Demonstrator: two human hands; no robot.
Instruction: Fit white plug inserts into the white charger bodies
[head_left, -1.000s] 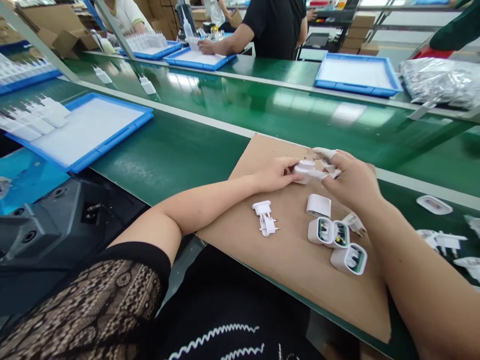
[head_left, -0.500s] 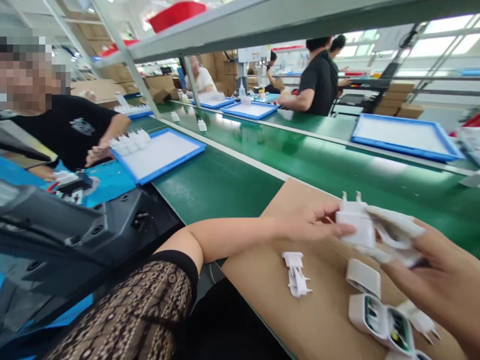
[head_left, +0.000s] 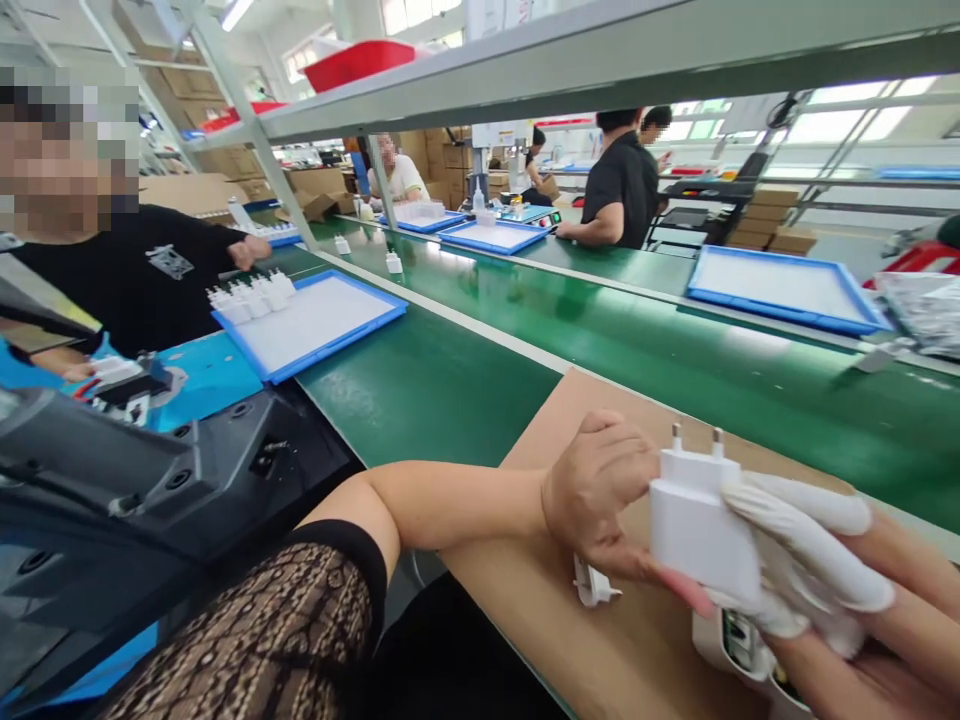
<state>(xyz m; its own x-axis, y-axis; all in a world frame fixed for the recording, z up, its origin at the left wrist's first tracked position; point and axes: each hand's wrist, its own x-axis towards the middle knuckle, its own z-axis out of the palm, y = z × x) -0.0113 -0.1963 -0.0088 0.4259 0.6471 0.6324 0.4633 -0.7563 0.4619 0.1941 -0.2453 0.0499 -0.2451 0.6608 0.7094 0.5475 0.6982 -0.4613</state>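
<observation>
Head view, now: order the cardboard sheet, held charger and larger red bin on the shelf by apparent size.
1. Cardboard sheet
2. Held charger, though nearness enlarges it
3. Larger red bin

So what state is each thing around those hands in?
White charger: pins up, held.
Right hand: closed on the charger, white finger covers on.
Left hand: partly curled, grip unclear.
White casings: open, circuitry showing, partly hidden.
Plug piece: lying down, partly hidden.
Cardboard sheet: flat.

Desk (head_left: pixel 442 400): you can pass between tray (head_left: pixel 337 310) and cardboard (head_left: pixel 525 600).
Shelf (head_left: pixel 525 85): blocks you above.
Two-pin charger (head_left: pixel 697 525): between your left hand (head_left: pixel 600 495) and right hand (head_left: pixel 840 575).
</observation>
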